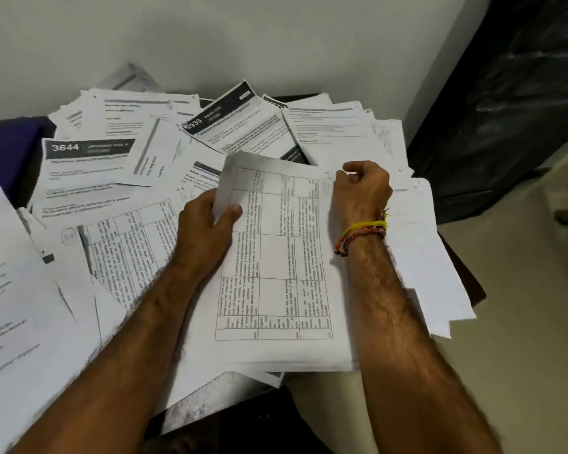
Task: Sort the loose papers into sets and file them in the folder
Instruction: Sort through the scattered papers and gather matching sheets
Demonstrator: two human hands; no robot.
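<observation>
Left hand pinches the far-left edge of the sheet topping a near-centre stack, right hand curled on its far-right corner, grip on it unclear, loose papers spread over the bench left and far.

Soft, even indoor light with a wide-angle bend and some blur.

The light is dim to moderate and falls from above, with no hard glare; the papers look greyish-white and cast thin soft shadows on one another. The dark object at the upper right shows faint sheen streaks. Print is smeared and mostly unreadable, worst toward the left edge, where sheets stretch and curve. The forearms at the bottom edge look enlarged and softly blurred.
</observation>
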